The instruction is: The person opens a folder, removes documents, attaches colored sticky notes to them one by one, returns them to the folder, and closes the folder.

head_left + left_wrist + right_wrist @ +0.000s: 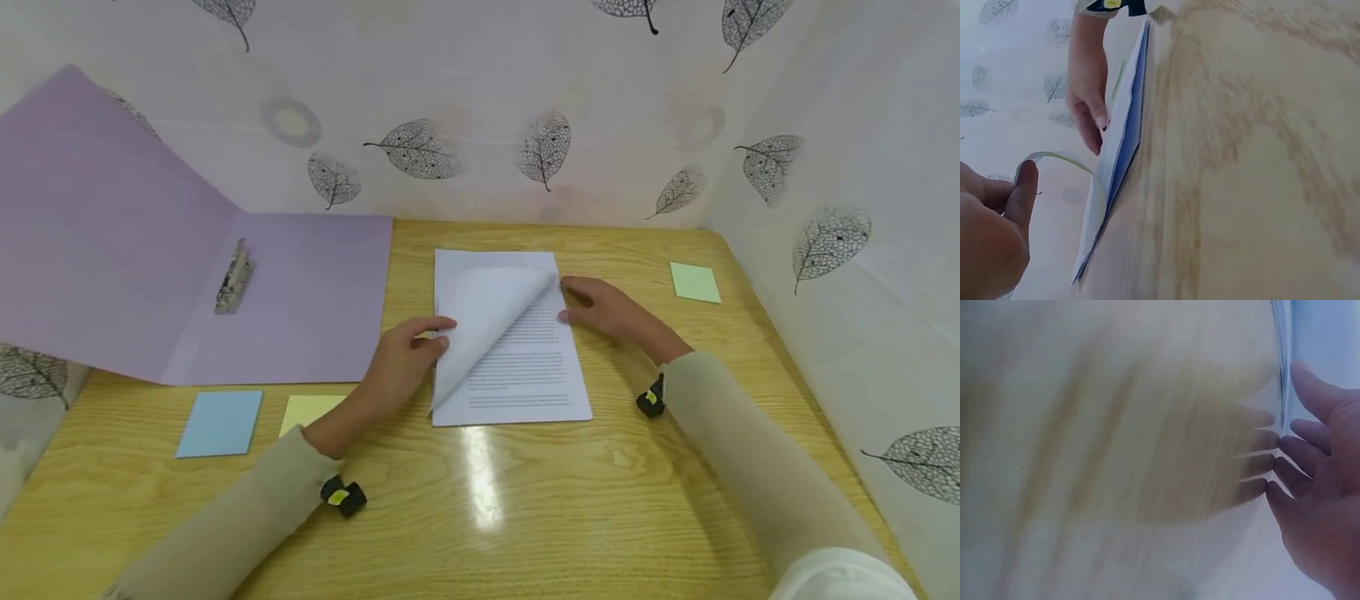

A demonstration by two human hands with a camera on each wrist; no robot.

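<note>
A stack of printed sheets (525, 375) lies on the wooden table in the middle of the head view. Its top sheet (480, 308) is folded over diagonally, white side showing, with lines of text uncovered at the lower right. At the stack's left edge my left hand (401, 358) pinches the turned sheet between thumb and finger; the left wrist view shows the paper curving away from the fingertips. My right hand (600, 307) is at the right edge, fingers relaxed and spread. In the right wrist view its fingertips touch the table beside the paper, thumb at the stack's edge.
An opened purple folder (315, 300) with a metal clip (236, 279) stands to the left, its cover raised against the leaf-patterned curtain (487, 100). Blue sticky notes (219, 423) and yellow ones (307, 410) lie below it. A green pad (694, 282) sits at far right.
</note>
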